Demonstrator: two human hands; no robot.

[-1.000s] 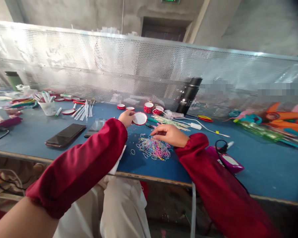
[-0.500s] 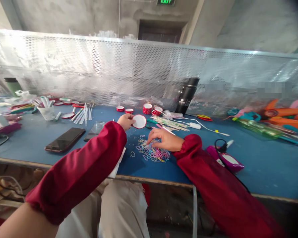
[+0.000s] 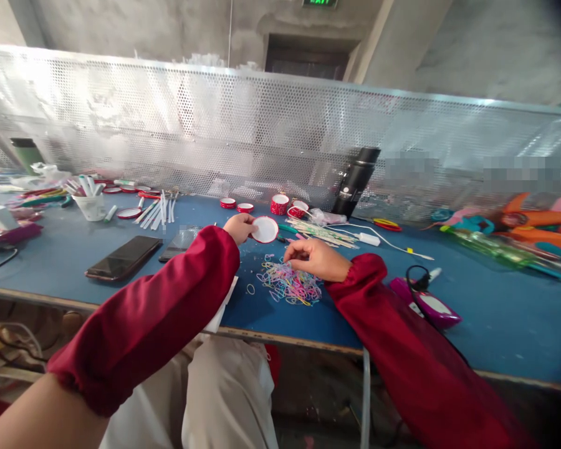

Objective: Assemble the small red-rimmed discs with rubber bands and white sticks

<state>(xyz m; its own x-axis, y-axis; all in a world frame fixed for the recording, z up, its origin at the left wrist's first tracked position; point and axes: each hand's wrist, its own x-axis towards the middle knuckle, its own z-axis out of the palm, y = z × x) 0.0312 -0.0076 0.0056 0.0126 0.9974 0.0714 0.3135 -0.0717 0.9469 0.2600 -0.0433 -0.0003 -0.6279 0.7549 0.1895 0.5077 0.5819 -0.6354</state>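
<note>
My left hand (image 3: 240, 229) pinches the edge of a round, shallow lid (image 3: 265, 230), white inside with a red rim. Its pale face is turned toward me. Just right of it, my right hand (image 3: 316, 258) hovers over a loose heap of small coloured rubber bands (image 3: 292, 287). The thumb and index finger of that hand are drawn together; whatever is between them is too small to make out. One band (image 3: 250, 289) lies apart, left of the heap. Dark red sleeves cover both forearms.
Behind the hands stand red round tins (image 3: 279, 204), wooden sticks (image 3: 325, 232) and a black thermos (image 3: 356, 182). Phone (image 3: 124, 258) and cup of pens (image 3: 90, 206) are left. A purple device (image 3: 427, 304) with a cable sits right. Perforated metal panel (image 3: 206, 143) closes the back.
My right hand has lifted slightly up and right from the rubber bands, its thumb and index finger now closer together. The left hand still holds the lid in nearly the same place.
</note>
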